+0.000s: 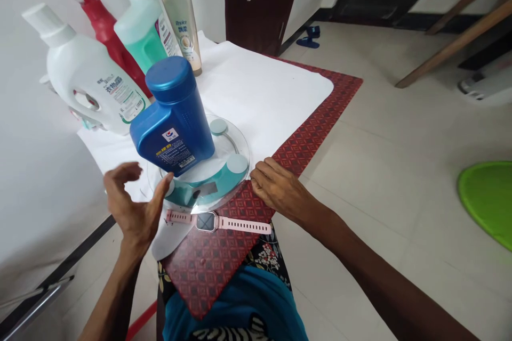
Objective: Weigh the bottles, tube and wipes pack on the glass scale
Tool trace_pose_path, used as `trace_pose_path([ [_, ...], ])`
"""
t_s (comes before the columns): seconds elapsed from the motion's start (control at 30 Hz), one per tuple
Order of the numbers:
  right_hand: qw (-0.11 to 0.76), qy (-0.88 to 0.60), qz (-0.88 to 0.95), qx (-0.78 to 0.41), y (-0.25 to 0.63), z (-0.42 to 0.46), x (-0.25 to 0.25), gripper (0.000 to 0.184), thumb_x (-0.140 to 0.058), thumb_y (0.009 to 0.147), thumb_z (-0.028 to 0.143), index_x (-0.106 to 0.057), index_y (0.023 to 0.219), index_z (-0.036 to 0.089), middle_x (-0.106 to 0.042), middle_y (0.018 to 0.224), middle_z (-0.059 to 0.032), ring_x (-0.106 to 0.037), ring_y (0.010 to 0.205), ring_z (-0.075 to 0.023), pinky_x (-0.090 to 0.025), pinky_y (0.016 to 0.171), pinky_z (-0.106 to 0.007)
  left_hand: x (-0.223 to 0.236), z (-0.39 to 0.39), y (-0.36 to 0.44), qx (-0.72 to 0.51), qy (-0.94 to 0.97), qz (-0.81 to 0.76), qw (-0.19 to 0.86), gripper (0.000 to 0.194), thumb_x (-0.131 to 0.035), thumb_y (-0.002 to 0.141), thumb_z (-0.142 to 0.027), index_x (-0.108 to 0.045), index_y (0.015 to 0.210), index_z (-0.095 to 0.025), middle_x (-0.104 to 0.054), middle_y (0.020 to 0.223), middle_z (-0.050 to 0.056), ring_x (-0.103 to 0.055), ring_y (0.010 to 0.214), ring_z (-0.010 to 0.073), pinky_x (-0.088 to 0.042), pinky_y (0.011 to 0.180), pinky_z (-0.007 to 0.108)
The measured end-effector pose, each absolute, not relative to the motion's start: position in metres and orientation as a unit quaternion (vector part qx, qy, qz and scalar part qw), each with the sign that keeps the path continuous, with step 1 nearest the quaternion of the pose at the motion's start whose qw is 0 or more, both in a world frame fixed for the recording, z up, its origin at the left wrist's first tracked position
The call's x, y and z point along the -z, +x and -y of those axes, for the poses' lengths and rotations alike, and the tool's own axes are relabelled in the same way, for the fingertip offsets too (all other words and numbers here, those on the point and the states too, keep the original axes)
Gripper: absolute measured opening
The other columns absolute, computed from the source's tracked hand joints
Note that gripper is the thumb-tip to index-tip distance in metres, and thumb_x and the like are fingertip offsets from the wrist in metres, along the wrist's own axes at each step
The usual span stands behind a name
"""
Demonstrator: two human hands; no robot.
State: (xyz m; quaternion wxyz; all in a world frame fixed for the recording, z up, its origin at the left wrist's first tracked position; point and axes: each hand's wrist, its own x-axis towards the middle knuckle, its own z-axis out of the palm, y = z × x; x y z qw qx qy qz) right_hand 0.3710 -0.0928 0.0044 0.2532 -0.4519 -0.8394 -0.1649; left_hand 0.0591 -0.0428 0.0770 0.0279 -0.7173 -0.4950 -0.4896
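A blue bottle (175,117) with a blue cap stands on a round glass scale (232,162) with teal pads. My left hand (134,205) is open beside the scale's near left rim, fingers curled apart, holding nothing, thumb close to the glass. My right hand (276,186) rests palm down on the red patterned mat (208,261) at the scale's right edge, its fingers bent under at the rim. A pink watch (218,222) lies flat on the mat just in front of the scale, between my two hands.
Behind the scale stand a white detergent jug (86,77), a red bottle (104,26), a mint-green bottle (146,24) and a beige tube (184,24) on a white sheet (264,90). Tiled floor lies to the right, with a green mat (490,200).
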Motion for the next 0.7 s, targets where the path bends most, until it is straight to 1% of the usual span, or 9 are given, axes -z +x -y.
trace_pose_path([
  [0.07, 0.299, -0.463, 0.823, 0.135, 0.376, 0.092, -0.003, 0.029, -0.056, 0.106, 0.006, -0.064, 0.083, 0.021, -0.061, 0.081, -0.0041, -0.054, 0.079, -0.0203, -0.051, 0.080, -0.035, -0.083, 0.025, 0.060, 0.497, -0.687, 0.525, -0.075, 0.081, -0.102, 0.071, -0.049, -0.061, 0.137, -0.024, -0.066, 0.135, 0.012, -0.068, 0.118, 0.0291, -0.058, 0.097, 0.043],
  [0.1, 0.327, -0.476, 0.807, 0.124, 0.379, 0.091, -0.001, 0.026, -0.058, 0.107, 0.009, -0.064, 0.085, 0.021, -0.062, 0.082, -0.0040, -0.055, 0.080, -0.0201, -0.051, 0.079, -0.034, -0.087, 0.017, 0.062, 0.489, -0.680, 0.529, -0.139, 0.087, -0.102, 0.069, -0.052, -0.060, 0.140, -0.025, -0.064, 0.142, 0.013, -0.067, 0.126, 0.0318, -0.059, 0.102, 0.046],
  [0.13, 0.354, -0.494, 0.786, 0.118, 0.382, 0.090, 0.002, 0.024, -0.060, 0.107, 0.012, -0.064, 0.086, 0.021, -0.063, 0.082, -0.0038, -0.056, 0.080, -0.0198, -0.050, 0.078, -0.034, -0.090, 0.009, 0.065, 0.477, -0.672, 0.530, -0.200, 0.086, -0.101, 0.068, -0.053, -0.061, 0.139, -0.025, -0.065, 0.144, 0.014, -0.068, 0.128, 0.0331, -0.060, 0.104, 0.047],
  [0.2, 0.402, -0.532, 0.736, 0.116, 0.388, 0.088, 0.010, 0.025, -0.064, 0.107, 0.016, -0.061, 0.083, 0.022, -0.062, 0.079, -0.0023, -0.055, 0.077, -0.0188, -0.048, 0.074, -0.033, -0.098, -0.002, 0.074, 0.445, -0.650, 0.548, -0.280, 0.075, -0.099, 0.068, -0.056, -0.069, 0.127, -0.021, -0.074, 0.130, 0.014, -0.074, 0.117, 0.0334, -0.064, 0.099, 0.048],
  [0.27, 0.438, -0.563, 0.691, 0.114, 0.391, 0.086, 0.019, 0.032, -0.064, 0.107, 0.017, -0.055, 0.077, 0.024, -0.059, 0.073, -0.0001, -0.052, 0.072, -0.0177, -0.044, 0.070, -0.032, -0.104, -0.005, 0.082, 0.422, -0.626, 0.586, -0.296, 0.067, -0.100, 0.064, -0.057, -0.075, 0.113, -0.018, -0.079, 0.109, 0.012, -0.077, 0.098, 0.0324, -0.066, 0.087, 0.046],
  [0.33, 0.458, -0.585, 0.662, 0.102, 0.392, 0.082, 0.025, 0.038, -0.064, 0.107, 0.019, -0.050, 0.072, 0.025, -0.056, 0.069, 0.0012, -0.050, 0.069, -0.0169, -0.041, 0.068, -0.033, -0.108, -0.002, 0.088, 0.422, -0.606, 0.614, -0.278, 0.062, -0.101, 0.060, -0.054, -0.078, 0.105, -0.017, -0.081, 0.098, 0.011, -0.077, 0.088, 0.0318, -0.067, 0.081, 0.046],
  [0.47, 0.473, -0.613, 0.630, 0.064, 0.389, 0.077, 0.029, 0.040, -0.066, 0.104, 0.021, -0.047, 0.070, 0.025, -0.055, 0.068, 0.0017, -0.047, 0.067, -0.0164, -0.037, 0.067, -0.033, -0.119, -0.001, 0.104, 0.484, -0.588, 0.598, -0.250, 0.050, -0.103, 0.059, -0.048, -0.082, 0.097, -0.021, -0.083, 0.095, 0.007, -0.079, 0.085, 0.0330, -0.070, 0.078, 0.049],
  [0.57, 0.485, -0.616, 0.618, 0.058, 0.387, 0.076, 0.028, 0.039, -0.064, 0.104, 0.020, -0.047, 0.070, 0.025, -0.057, 0.068, 0.0014, -0.047, 0.069, -0.0166, -0.037, 0.069, -0.033, -0.129, -0.017, 0.135, 0.539, -0.603, 0.525, -0.265, 0.041, -0.102, 0.062, -0.045, -0.083, 0.093, -0.026, -0.083, 0.101, 0.005, -0.080, 0.092, 0.0338, -0.071, 0.086, 0.052],
  [0.7, 0.496, -0.616, 0.609, 0.063, 0.387, 0.077, 0.027, 0.039, -0.065, 0.104, 0.019, -0.048, 0.069, 0.025, -0.058, 0.069, 0.0015, -0.048, 0.069, -0.0163, -0.038, 0.070, -0.033, -0.132, -0.058, 0.210, 0.595, -0.628, 0.386, -0.321, 0.044, -0.102, 0.066, -0.040, -0.081, 0.100, -0.021, -0.082, 0.102, 0.006, -0.077, 0.093, 0.0279, -0.069, 0.089, 0.046],
])
